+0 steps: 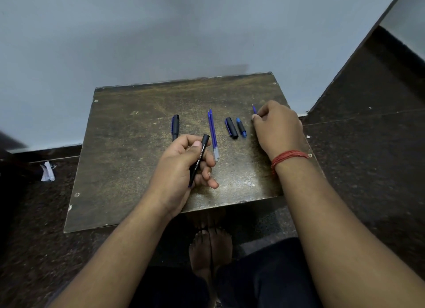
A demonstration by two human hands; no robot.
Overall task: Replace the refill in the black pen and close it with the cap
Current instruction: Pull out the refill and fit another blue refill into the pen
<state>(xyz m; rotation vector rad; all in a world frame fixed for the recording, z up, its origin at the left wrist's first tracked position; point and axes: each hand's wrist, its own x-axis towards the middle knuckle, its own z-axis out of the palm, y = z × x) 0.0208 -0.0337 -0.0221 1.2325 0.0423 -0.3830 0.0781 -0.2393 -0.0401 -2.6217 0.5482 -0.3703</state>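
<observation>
My left hand (184, 167) grips the open black pen barrel (199, 160), tilted, with its open end up and away from me. My right hand (278, 128) rests at the table's right side, fingers pinched on a blue refill (254, 109) whose tip sticks out beyond them. Two blue refills (212, 133) lie side by side in the middle of the table. To their right lie a black cap (231, 128) and a small blue-and-black tip piece (241, 127).
A second capped black pen (175, 126) lies behind my left hand. All sit on a small worn wooden table (128, 165) against a pale wall. Dark speckled floor surrounds it, with a paper scrap (47, 171) at left. My bare feet (210, 250) are under the table's front edge.
</observation>
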